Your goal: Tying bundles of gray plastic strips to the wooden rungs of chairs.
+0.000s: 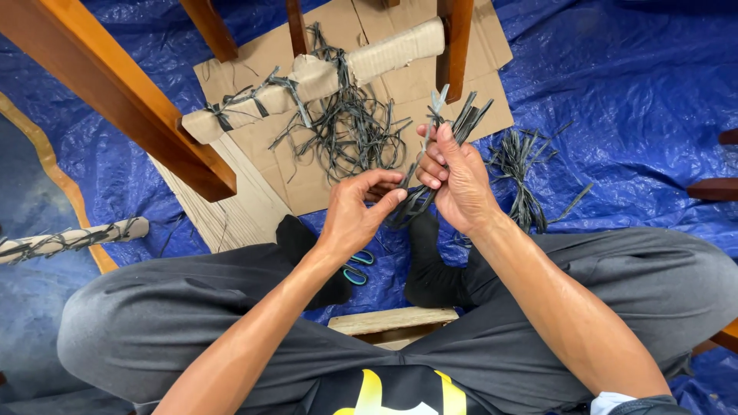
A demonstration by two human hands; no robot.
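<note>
A blue tarpaulin (pixel 630 84) is covering the floor, and flattened cardboard (pixel 269 165) is lying on it under a wooden chair frame (pixel 115 84) whose rail is wrapped in corrugated cardboard (pixel 384 54). A tangle of dark cut straps (pixel 350 131) is sitting on the cardboard beneath that rail, and a second loose heap (pixel 523 165) is lying on the tarpaulin to the right.

The person is sitting cross-legged, holding a bundle of dark flat straps (pixel 461 123) up between the knees. The right hand (pixel 457 184) is closing round the bundle's middle, thumb pressing it upright. The left hand (pixel 357 211) is pinching the lower ends between thumb and fingertips.

The bundle is looking loosely gathered, so a strap could be slipping out and dropping into the scraps below, where it would be hard to tell apart. The teal-handled scissors (pixel 357 269) are lying just beside the black-socked foot (pixel 311 250), half hidden under the left wrist; a shifting leg could be catching them.
</note>
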